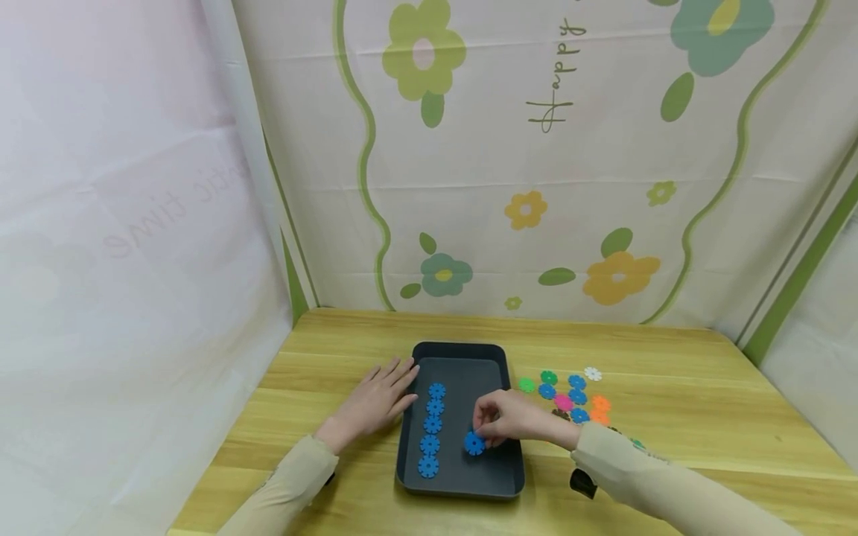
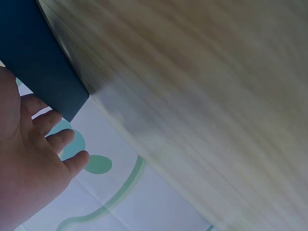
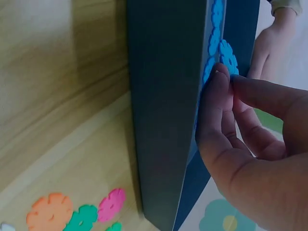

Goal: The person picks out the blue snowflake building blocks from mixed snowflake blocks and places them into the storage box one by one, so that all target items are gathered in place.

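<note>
A blue notched plastic disc (image 1: 474, 444) is pinched between the thumb and fingers of my right hand (image 1: 512, 417), over the right part of a dark rectangular tray (image 1: 462, 484). The same disc (image 3: 228, 57) shows at the fingertips in the right wrist view. Inside the tray, several blue discs (image 1: 432, 424) form a column along the left side. My left hand (image 1: 378, 398) rests at the tray's left rim with its fingers extended. In the left wrist view that hand (image 2: 38, 139) lies beside the tray's outer wall (image 2: 45, 62).
Loose notched discs in several colours lie right of the tray, among them a pink disc (image 1: 563, 403), an orange disc (image 1: 600, 403) and a white disc (image 1: 593, 374). The wooden table (image 1: 335, 342) ends against a flower-printed cloth (image 1: 469, 186) at the back.
</note>
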The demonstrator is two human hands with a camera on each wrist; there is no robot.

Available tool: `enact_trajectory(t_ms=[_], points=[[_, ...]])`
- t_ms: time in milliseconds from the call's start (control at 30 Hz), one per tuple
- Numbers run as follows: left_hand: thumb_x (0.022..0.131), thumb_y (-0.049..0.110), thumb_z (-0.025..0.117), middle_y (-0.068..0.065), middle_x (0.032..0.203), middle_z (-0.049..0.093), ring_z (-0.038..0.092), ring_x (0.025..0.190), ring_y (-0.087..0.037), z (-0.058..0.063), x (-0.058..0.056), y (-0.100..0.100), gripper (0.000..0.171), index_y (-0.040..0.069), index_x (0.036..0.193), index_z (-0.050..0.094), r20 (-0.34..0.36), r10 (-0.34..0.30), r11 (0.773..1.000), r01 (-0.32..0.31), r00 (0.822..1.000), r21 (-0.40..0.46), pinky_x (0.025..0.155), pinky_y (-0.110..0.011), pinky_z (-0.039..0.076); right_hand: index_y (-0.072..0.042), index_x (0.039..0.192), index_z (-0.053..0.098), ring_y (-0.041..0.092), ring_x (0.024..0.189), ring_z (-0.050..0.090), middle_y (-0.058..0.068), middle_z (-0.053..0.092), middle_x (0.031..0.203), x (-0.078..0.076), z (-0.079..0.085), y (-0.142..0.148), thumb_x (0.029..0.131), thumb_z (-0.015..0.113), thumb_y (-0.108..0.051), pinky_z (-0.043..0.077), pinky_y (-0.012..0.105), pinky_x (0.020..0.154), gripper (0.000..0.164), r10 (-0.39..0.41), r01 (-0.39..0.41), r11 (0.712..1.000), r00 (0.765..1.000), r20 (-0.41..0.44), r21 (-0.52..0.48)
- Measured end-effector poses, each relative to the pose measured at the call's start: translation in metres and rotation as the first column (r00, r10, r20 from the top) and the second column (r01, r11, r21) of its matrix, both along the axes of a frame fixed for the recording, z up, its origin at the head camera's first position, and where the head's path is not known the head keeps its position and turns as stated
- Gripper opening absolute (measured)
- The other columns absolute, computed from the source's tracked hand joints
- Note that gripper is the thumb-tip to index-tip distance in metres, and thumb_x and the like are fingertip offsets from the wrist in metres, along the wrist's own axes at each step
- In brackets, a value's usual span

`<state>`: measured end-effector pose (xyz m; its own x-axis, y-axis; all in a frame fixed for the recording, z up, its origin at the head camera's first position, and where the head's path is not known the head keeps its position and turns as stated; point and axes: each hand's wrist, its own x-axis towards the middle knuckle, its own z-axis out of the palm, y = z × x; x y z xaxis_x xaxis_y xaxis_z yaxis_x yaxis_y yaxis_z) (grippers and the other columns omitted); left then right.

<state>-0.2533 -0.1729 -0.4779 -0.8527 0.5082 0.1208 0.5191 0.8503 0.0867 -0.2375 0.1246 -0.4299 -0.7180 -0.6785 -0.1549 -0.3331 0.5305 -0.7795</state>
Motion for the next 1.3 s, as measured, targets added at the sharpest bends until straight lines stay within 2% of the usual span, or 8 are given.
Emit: enact_trajectory(t_ms=[200,400,600,867,1300], points=[[0.106,0.048,0.038,-0.005,0.165,0.029,0.028,0.152,-0.030,-0.001,0.000,0.000,0.061,0.016,0.157,0.032,-0.008,-0.001,1.000,0.001,1.000,-0.003,0.120,-0.055,0.031,-0.003,0.084,0.068,0.015,0.063,0.070,0.012,0.072,0.074,0.005,-0.007,-0.011,0.091,0.067,-0.003,0.060,0.026,0.059,0.007,0.014,-0.014,1.000,1.000,0.026,0.001],[0.106,0.048,0.038,-0.006,0.164,0.030,0.030,0.151,-0.032,-0.002,0.000,0.000,0.061,0.015,0.156,0.033,-0.019,-0.009,1.000,0.009,1.000,0.001,0.119,-0.056,0.032,-0.004,0.082,0.069,0.019,0.064,0.071,0.010,0.072,0.072,0.010,-0.014,-0.018,0.090,0.067,-0.001,0.060,0.029,0.058,0.009,-0.020,0.019,1.000,0.997,0.074,0.017],[0.106,0.047,0.039,-0.006,0.164,0.030,0.030,0.151,-0.032,-0.002,0.000,0.000,0.060,0.014,0.156,0.033,-0.027,-0.012,1.000,0.012,1.000,0.007,0.119,-0.056,0.032,-0.003,0.082,0.070,0.020,0.063,0.072,0.010,0.073,0.072,0.013,-0.015,-0.020,0.089,0.067,-0.001,0.061,0.033,0.060,0.008,-0.049,0.046,0.999,0.992,0.119,0.027],[0.106,0.047,0.039,-0.006,0.164,0.030,0.030,0.151,-0.032,-0.003,-0.001,-0.001,0.061,0.014,0.156,0.033,-0.024,-0.013,1.000,0.013,1.000,0.013,0.119,-0.057,0.032,-0.001,0.081,0.071,0.022,0.062,0.072,0.010,0.073,0.072,0.016,-0.016,-0.020,0.089,0.067,0.000,0.060,0.031,0.057,0.009,-0.046,0.042,0.999,0.994,0.103,0.034],[0.106,0.047,0.039,-0.007,0.164,0.030,0.031,0.151,-0.033,-0.002,0.000,0.000,0.061,0.014,0.156,0.033,-0.023,-0.011,1.000,0.011,1.000,0.008,0.119,-0.056,0.032,-0.001,0.080,0.071,0.019,0.060,0.070,0.009,0.072,0.071,0.017,-0.015,-0.017,0.088,0.070,0.000,0.060,0.029,0.056,0.008,-0.050,0.045,0.998,0.995,0.089,0.054]])
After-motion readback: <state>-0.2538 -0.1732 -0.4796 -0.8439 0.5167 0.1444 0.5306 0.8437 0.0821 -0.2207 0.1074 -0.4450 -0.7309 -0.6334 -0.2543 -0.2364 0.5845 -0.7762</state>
